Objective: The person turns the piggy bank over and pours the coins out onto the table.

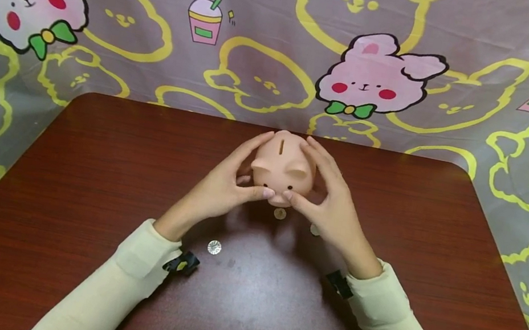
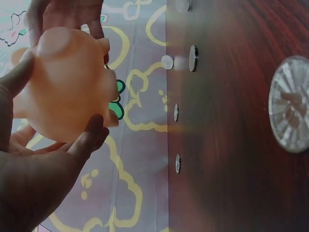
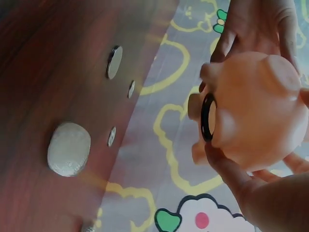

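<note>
A peach-coloured piggy bank (image 1: pixel 280 162) is held between both hands at the back of the table, its slot facing up and its snout toward me. My left hand (image 1: pixel 221 190) grips its left side, thumb by the snout. The right hand (image 1: pixel 333 205) holds the opposite side, thumb also at the snout. Both wrist views show the bank raised above the tabletop, its short feet downward. A black ring (image 3: pixel 205 118) shows at its underside in the right wrist view. Below the snout lies a coin (image 1: pixel 280 213); another coin (image 1: pixel 315 230) is partly hidden by the right hand.
One silver coin (image 1: pixel 214 247) lies near the left cuff. Several coins, among them a near one (image 2: pixel 291 104), are spread over the dark red wooden table (image 1: pixel 87 171). A printed cloth (image 1: pixel 276 22) hangs behind the table's back edge and along both sides.
</note>
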A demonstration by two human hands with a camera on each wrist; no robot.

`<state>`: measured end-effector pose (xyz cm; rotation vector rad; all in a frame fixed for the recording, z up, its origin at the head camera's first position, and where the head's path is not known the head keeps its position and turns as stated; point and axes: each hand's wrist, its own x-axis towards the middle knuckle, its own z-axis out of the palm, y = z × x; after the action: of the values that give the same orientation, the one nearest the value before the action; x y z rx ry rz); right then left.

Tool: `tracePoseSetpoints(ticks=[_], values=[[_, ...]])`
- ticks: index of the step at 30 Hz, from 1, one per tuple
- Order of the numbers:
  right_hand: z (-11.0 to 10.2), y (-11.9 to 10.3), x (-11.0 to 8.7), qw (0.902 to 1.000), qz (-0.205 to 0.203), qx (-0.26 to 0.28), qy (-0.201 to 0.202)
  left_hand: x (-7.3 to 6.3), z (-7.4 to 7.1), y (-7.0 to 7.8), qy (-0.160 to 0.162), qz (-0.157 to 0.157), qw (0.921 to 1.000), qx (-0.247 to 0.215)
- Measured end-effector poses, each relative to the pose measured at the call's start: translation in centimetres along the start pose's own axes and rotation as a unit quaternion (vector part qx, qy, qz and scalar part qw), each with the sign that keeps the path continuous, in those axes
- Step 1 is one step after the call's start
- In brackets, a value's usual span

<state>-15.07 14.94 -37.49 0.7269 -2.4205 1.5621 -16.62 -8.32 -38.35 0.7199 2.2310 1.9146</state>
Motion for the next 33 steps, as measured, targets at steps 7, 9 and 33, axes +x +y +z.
tracePoseSetpoints(ticks=[7,9,33], values=[[-0.16,0.08,0.25,0.9871,0.116,0.110,0.002,0.03,0.20,0.51,0.018,-0.019,0.9996,-0.004],[-0.18,0.09,0.33,0.9794,0.154,0.131,0.006,0.02,0.28,0.63,0.017,-0.025,0.9995,-0.010],[-0.23,0.74,0.43,0.9568,0.220,0.189,-0.021,0.16,-0.05,0.71,0.007,-0.059,0.9973,0.042]])
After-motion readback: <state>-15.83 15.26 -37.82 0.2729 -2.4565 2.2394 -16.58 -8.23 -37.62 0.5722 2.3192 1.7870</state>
